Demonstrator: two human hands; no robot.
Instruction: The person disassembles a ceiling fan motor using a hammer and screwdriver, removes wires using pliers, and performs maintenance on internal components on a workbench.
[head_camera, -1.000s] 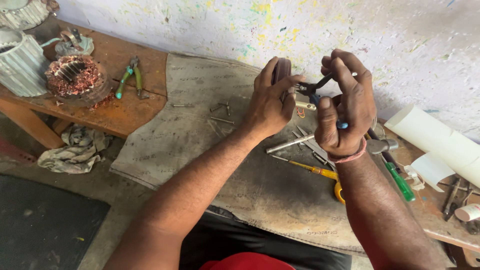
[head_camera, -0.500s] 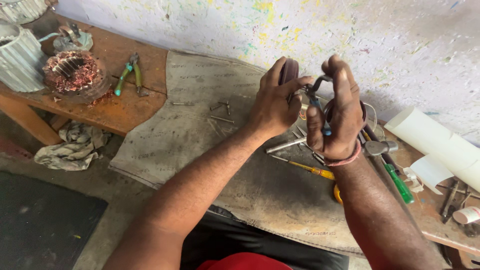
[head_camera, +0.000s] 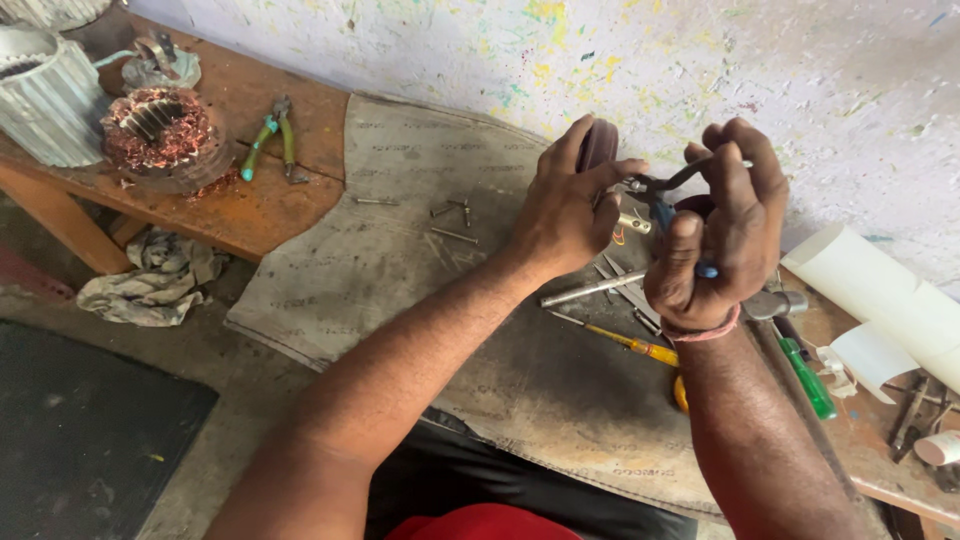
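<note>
Pliers (head_camera: 655, 195) now turned upright in right hand (head_camera: 722, 225), fist clenched round handles; left hand (head_camera: 563, 212) pinching dark part (head_camera: 598, 143), jaws meeting it.

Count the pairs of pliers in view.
2. The green-handled pliers lie on the wooden bench beside the copper winding; the dark pliers are gripped in the right hand. Others may hide among the tools at right.

Both hands (head_camera: 650, 225) grip pliers (head_camera: 655, 190) above a cluttered workbench (head_camera: 420, 270).
</note>
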